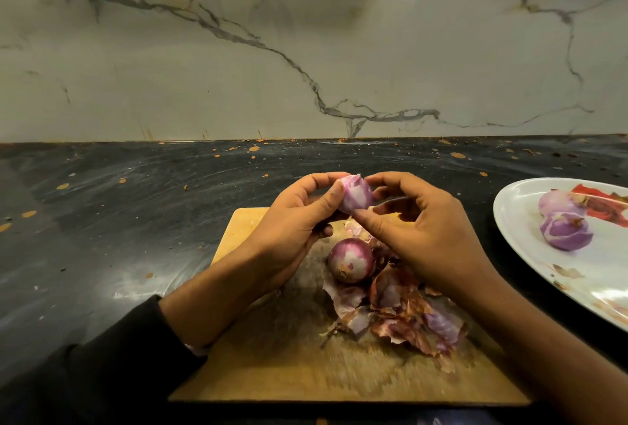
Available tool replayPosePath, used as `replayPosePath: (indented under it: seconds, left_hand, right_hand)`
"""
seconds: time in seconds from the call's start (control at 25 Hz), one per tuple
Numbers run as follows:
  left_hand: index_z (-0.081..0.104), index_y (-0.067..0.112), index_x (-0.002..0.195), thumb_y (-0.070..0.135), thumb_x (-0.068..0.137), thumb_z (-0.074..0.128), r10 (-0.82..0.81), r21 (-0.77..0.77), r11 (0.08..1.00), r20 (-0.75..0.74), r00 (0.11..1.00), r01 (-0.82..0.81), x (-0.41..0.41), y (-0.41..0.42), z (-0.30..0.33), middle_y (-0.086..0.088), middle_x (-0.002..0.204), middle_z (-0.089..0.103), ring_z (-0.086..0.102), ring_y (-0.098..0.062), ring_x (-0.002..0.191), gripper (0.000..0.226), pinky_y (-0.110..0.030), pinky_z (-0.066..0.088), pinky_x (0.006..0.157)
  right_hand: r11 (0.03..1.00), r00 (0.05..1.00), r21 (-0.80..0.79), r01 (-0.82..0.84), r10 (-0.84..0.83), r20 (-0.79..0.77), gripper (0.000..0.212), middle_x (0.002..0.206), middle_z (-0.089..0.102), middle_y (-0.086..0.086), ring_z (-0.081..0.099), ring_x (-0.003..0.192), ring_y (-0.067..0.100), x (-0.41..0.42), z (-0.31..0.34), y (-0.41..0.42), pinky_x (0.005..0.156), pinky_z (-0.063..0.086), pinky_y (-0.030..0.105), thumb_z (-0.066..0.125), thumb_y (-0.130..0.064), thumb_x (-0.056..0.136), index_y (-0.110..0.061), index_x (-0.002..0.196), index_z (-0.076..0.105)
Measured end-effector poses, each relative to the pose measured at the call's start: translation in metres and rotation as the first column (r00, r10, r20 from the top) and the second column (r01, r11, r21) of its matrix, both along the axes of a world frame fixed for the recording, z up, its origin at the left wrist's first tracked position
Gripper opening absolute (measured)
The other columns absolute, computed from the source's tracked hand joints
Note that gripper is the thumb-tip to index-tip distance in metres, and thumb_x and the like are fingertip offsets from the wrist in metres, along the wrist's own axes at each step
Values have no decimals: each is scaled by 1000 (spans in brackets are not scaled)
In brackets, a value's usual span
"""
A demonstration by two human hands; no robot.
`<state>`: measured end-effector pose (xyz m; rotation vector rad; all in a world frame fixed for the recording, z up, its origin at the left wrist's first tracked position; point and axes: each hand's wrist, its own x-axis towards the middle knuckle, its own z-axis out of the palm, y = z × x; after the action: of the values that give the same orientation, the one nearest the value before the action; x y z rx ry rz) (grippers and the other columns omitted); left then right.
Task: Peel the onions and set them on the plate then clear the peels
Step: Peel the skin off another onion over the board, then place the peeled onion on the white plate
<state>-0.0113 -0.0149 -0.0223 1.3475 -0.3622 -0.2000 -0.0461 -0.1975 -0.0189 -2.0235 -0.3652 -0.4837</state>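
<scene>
I hold a small purple onion (356, 194) above the far end of a wooden cutting board (272, 356). My left hand (292, 220) grips it from the left, fingers curled over its top. From the right, my right hand (418, 231) pinches the same onion with thumb and fingertips. A second onion (350, 261), with skin on it, lies on the board below my hands. Beside it sits a heap of dry peels (407, 316). Two peeled onions (564, 220) rest on the white plate (530, 254) at the right.
The board lies on a dark speckled countertop (136, 207) that runs back to a marble-patterned wall (306, 50). The plate carries a red painted pattern and a few scraps of peel. The plate's right side is cut off by the frame edge.
</scene>
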Motion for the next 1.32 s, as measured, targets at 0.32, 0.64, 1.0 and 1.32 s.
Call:
replayPosePath:
  seconds: [0.32,0.64,1.0,1.32]
  left_hand:
    - [64,9,125,22,88,63,-28,84,996,102,994,19,-4,1,8,-11,115,72,67,-18,97,38,-27,55,76]
    - [64,14,121,11,93,64,-14,245,969,158,987,-26,-12,1,32,-13,107,73,70,-18,91,29,-27,56,74]
    - [58,11,125,15,96,62,-180,419,903,159,971,99,-6,-63,56,-15,106,72,70,-18,87,30,-28,58,73]
    - [58,14,122,18,96,62,-299,569,813,228,927,122,6,-160,59,-8,103,72,69,-23,98,26,-31,53,76]
  right_hand:
    - [1000,999,-10,-12,13,36,49,110,69,-8,70,91,6,-2,-2,-2,78,60,24,80,-24,82,-23,128,64]
    - [998,999,48,-45,46,-20,49,108,73,-6,71,93,5,-4,13,-11,81,59,20,81,-22,83,-23,129,65]
    - [983,978,174,59,-22,-207,47,109,74,-5,69,104,11,-16,31,-74,93,58,38,83,-13,78,-23,122,69]
    - [973,951,115,200,-164,-262,41,107,73,-3,68,99,16,-30,36,-159,74,57,30,81,-12,80,-23,118,70]
